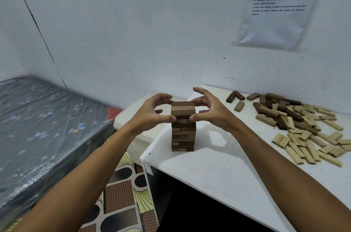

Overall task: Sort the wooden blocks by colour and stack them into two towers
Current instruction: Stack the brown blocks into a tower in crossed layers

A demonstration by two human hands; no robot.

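A tower of dark brown blocks [183,131] stands several layers high near the left end of the white table [218,167]. My left hand [152,112] is at its left side, with curled thumb and fingertips against the top layers. From the other side my right hand [210,110] does the same: thumb and middle finger touch the top layers while the index finger is lifted free. Together they hold the tower's top between them. A loose heap of dark brown blocks [275,110] and light blocks [311,142] lies at the right.
Three stray blocks [235,98] lie near the wall behind the tower. A cream box [133,117] stands left of the table, below its edge. A plastic-wrapped mattress [43,129] fills the left. A printed sheet [279,3] hangs on the wall.
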